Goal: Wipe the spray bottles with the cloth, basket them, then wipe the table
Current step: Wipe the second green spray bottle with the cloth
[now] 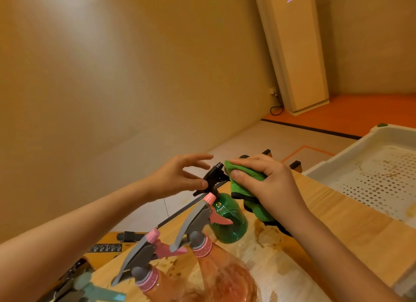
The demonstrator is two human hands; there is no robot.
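Hands meet over a green spray bottle (229,225) that stands upright on the far left part of a wooden table (337,223). The right hand (270,186) grips a bunched green cloth (245,177), fingers curled over it and thumb beneath, pressing it against the back of the bottle's black spray head (213,177). The left hand (180,175) holds nothing: its fingers are spread and mostly straight, with the thumb tip touching the front of the spray head, seemingly to steady it. Nearer the viewer stand a pink spray bottle (221,277) and, to its left, a second pink spray bottle (148,279); a blurred teal sprayer (99,290) shows at the near left edge. A white perforated basket (333,157) sits at the far right with no bottle visible inside. Brown stains (267,234) mark the table just right of the green bottle. This looks like an early stage, with the first bottle being wiped. To do it well, the left hand should probably brace the head or neck firmly so the light bottle does not tip towards the table's edge, while the cloth works around the trigger, collar and body before the bottle goes right to the basket.
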